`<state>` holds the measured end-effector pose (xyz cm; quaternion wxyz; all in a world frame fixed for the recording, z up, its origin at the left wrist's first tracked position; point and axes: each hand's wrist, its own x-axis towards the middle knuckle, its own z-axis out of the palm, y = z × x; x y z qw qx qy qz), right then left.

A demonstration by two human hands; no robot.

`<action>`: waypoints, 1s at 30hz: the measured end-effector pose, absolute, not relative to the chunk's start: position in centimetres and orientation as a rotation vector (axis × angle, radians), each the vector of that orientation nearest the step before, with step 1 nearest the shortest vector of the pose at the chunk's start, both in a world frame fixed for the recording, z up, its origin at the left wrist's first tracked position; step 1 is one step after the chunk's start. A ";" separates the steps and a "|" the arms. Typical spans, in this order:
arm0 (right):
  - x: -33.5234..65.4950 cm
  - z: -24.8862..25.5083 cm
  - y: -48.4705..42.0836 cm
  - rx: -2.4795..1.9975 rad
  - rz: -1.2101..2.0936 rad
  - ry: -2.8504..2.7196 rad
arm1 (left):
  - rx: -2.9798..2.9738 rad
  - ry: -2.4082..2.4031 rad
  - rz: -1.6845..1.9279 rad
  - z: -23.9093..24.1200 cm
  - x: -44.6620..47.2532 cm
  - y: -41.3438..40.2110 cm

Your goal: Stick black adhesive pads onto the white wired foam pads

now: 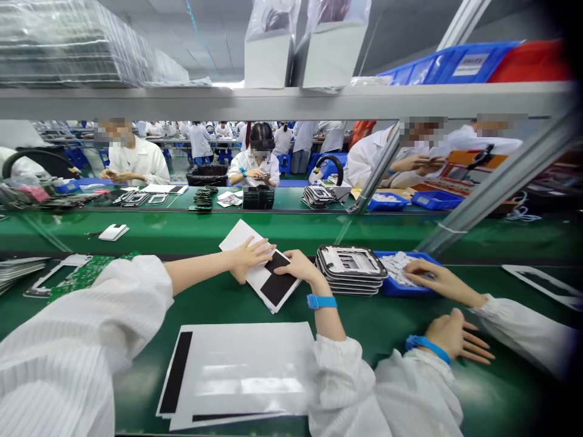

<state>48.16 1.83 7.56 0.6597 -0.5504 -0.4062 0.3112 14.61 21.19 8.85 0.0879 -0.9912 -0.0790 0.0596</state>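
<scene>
A small stack of white sheets [259, 280] with a black block lies at an angle on the green bench. Across its white upper part, my left hand [250, 258] rests flat with fingers stretched out. My right hand [298, 268], with a blue band at the wrist, grips the stack's right edge, its thumb on the black area; the undersides of its fingers are hidden. Nearer to me lie larger glossy white sheets [246, 370] with black strips, slightly fanned. Just right of my right hand stands a pile of black-and-white frames [350, 270].
A co-worker's hand [428, 276] reaches over a blue bin [410, 290] of small white pieces; their other hand [449, 337] is close to my right sleeve. Green circuit boards [86, 276] lie at left. A shelf [291, 103] crosses overhead. A green conveyor belt [191, 230] runs behind.
</scene>
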 end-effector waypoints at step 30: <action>35.9 6.3 -0.9 -1.237 0.347 -0.506 | -3.058 -0.804 0.267 11.9 6.2 16.1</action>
